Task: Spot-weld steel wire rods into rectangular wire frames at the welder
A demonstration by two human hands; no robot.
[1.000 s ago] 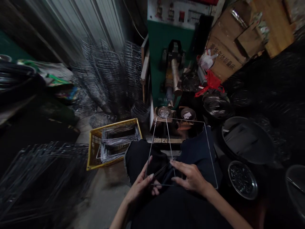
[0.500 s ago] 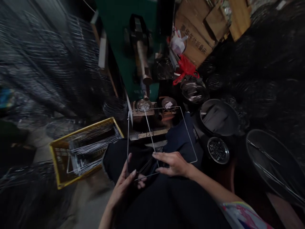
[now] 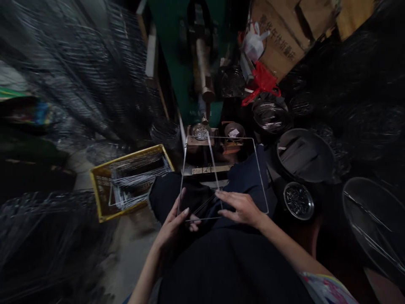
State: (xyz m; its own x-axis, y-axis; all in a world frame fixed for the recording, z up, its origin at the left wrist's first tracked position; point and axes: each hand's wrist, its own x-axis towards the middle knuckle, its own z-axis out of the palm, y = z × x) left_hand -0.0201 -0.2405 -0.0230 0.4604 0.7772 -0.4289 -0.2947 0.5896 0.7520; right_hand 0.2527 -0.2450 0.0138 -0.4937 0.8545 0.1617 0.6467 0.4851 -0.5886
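A rectangular metal wire frame (image 3: 260,174) with a rod across its middle is held up over my lap. My left hand (image 3: 173,223) grips its near left corner, the wire lying between thumb and fingers. With thumb and fingertips, my right hand (image 3: 243,208) pinches the frame near the lower end of the middle rod. The frame's far side lies in line with a small dish of tiny metal parts (image 3: 200,132) under the green machine (image 3: 169,63). Whether frame and machine touch, I cannot tell.
At left a yellow crate (image 3: 98,196) holds several wire frames. A bowl of small metal pieces (image 3: 298,200) and large dark basins (image 3: 303,154) stand at right. Behind them are a red plastic bag (image 3: 264,82) and a cardboard box (image 3: 281,38). Wire stacks (image 3: 85,63) rise at far left.
My view has swung a little, so the surroundings sit further right and slightly higher in the picture. Both hands keep hold of the wire frame, with almost the same grip.
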